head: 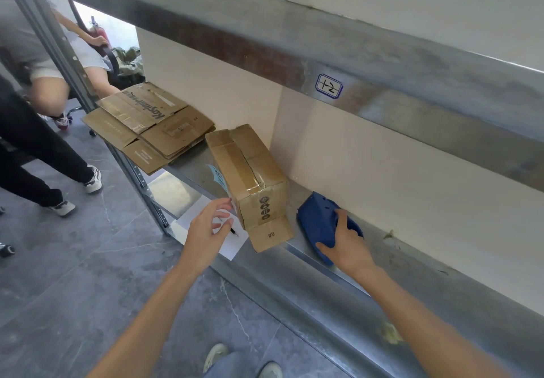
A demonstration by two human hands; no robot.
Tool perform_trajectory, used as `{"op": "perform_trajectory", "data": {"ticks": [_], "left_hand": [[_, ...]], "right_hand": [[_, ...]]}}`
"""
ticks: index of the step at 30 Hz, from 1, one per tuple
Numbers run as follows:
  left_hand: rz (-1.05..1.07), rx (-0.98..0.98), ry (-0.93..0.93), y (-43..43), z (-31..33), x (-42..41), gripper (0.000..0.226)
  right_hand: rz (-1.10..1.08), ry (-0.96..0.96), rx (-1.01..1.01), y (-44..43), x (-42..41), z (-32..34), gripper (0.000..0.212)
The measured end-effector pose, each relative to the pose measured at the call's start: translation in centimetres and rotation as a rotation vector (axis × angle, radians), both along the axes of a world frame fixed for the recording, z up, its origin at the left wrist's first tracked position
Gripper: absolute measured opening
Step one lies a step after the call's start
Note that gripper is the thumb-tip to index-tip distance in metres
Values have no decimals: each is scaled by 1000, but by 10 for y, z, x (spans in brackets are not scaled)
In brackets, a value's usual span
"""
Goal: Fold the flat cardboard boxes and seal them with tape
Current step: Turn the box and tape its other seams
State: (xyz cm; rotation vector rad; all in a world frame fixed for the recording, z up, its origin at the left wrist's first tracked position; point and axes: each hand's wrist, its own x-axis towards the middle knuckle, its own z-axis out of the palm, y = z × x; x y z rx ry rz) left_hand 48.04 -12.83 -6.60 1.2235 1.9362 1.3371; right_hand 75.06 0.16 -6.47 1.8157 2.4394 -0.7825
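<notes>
cardboard box [250,168] on shelf [412,274], between both hands, long axis running away back-left, loose flap [272,235] at near end. left hand [209,230] spread, just beside near corner. right hand [346,245] curled round blue tape dispenser [319,218], just right of box.

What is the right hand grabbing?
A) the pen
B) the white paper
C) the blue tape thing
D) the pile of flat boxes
C: the right hand grips the blue tape dispenser lying on the shelf, thumb on its near edge and fingers over its top.
</notes>
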Motion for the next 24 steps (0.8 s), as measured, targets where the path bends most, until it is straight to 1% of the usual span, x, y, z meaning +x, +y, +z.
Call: {"op": "perform_trajectory", "data": {"ticks": [4,7,10,17,24], "left_hand": [[-8,13,14,2,1,0,37],[-10,21,27,3,3,0,38],[6,28,44,4,4,-1,39],[42,45,68,6,10,-5,35],[52,56,97,5,17,-7,35]], "right_hand": [[120,-91,-29,4,1,1,98],[142,-102,-80,14,-1,7,98],[154,-51,-162,27,-2,16,98],[135,158,-398,55,7,25,105],[126,176,-448,58,8,29,105]]}}
